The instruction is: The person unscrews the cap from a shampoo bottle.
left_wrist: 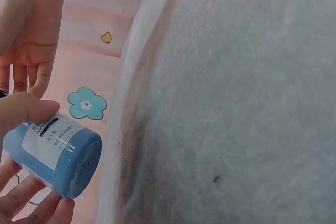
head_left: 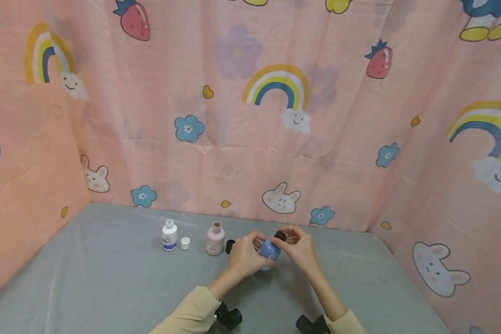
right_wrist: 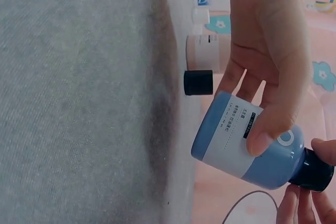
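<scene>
My left hand (head_left: 246, 254) grips a blue bottle (head_left: 269, 250) with a white label round its body. The bottle leans, its black cap (head_left: 280, 235) toward the upper right. Fingers and thumb of my right hand (head_left: 301, 248) pinch that cap, which sits on the bottle's neck in the right wrist view. In the left wrist view the blue bottle (left_wrist: 58, 156) shows its base, tipped toward the camera. Beside my left hand a loose black cap (right_wrist: 198, 83) stands on the table, next to a pale pink bottle (head_left: 215, 239) with no cap.
Farther left, an uncapped white bottle (head_left: 169, 235) stands beside a small white cap (head_left: 185, 243) on the grey table (head_left: 108, 273). A pink printed curtain (head_left: 217, 162) encloses the table's back and sides.
</scene>
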Motion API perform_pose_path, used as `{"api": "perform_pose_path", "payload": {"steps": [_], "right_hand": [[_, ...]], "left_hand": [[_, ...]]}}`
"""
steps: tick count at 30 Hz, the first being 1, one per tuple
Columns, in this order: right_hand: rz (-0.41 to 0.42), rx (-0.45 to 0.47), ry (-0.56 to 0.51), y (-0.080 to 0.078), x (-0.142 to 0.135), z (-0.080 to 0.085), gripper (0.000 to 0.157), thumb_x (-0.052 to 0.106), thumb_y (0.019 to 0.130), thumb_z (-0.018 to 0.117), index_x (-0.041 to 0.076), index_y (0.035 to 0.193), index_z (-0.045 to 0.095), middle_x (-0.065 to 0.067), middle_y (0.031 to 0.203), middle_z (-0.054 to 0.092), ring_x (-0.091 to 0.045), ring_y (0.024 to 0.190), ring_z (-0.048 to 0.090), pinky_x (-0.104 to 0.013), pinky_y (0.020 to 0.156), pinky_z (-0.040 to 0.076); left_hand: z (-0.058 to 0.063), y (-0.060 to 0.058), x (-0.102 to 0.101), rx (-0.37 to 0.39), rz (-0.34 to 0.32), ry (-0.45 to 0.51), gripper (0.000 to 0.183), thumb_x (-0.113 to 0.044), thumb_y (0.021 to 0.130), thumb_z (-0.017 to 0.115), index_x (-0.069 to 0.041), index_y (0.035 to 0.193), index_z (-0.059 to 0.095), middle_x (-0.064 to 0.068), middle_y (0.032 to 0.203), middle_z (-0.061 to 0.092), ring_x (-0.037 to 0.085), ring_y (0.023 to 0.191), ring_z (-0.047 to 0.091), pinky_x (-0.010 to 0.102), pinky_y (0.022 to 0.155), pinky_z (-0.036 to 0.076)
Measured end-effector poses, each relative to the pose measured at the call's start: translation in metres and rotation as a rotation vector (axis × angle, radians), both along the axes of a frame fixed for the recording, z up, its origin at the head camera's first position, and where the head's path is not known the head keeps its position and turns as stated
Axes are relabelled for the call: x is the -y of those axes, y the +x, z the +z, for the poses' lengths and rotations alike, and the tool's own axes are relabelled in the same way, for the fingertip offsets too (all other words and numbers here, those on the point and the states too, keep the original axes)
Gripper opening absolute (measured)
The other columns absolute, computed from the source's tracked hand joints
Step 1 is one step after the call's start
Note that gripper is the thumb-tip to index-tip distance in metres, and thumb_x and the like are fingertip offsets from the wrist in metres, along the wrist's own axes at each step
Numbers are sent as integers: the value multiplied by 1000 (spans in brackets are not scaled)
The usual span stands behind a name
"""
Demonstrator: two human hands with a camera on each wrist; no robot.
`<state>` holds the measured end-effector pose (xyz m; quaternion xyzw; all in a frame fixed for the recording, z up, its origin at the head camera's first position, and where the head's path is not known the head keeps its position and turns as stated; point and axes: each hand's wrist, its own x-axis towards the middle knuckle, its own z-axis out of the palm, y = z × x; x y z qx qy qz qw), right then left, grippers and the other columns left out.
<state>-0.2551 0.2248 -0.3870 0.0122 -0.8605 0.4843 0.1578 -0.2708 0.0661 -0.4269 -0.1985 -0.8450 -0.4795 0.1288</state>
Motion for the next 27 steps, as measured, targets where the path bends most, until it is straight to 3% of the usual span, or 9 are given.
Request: {"api": "perform_pose_path", "payload": {"steps": [7, 12, 21, 27], "right_hand": [[41, -27, -13, 1, -2, -1, 32, 13, 77, 79, 3, 105, 68, -15, 100, 70, -18, 82, 66, -22, 71, 53], [76, -6, -26, 3, -3, 0, 28, 7, 79, 76, 2, 106, 69, -18, 104, 71, -25, 89, 70, -29, 76, 57], [189, -11, -74, 7, -3, 1, 32, -3, 83, 68, -2, 116, 63, -21, 119, 65, -33, 109, 64, -33, 88, 55], [136, -16, -39, 6, -3, 0, 30, 10, 88, 68, 1, 117, 64, -16, 120, 64, -31, 109, 62, -44, 92, 52]], "left_hand": [[0, 1, 1, 21, 5, -6, 49, -26, 60, 90, -11, 100, 66, 4, 82, 72, 14, 72, 66, 24, 57, 50], [-1, 2, 2, 31, 4, -11, 49, -25, 60, 90, -10, 100, 66, 5, 82, 71, 16, 73, 66, 25, 58, 50], [-4, 0, 3, 38, 1, -7, 50, -26, 60, 90, -10, 101, 67, 3, 82, 71, 14, 73, 65, 24, 58, 49], [-5, -1, 3, 27, 14, -33, 51, -27, 60, 90, -11, 103, 67, 3, 84, 71, 14, 75, 65, 25, 60, 50]]}}
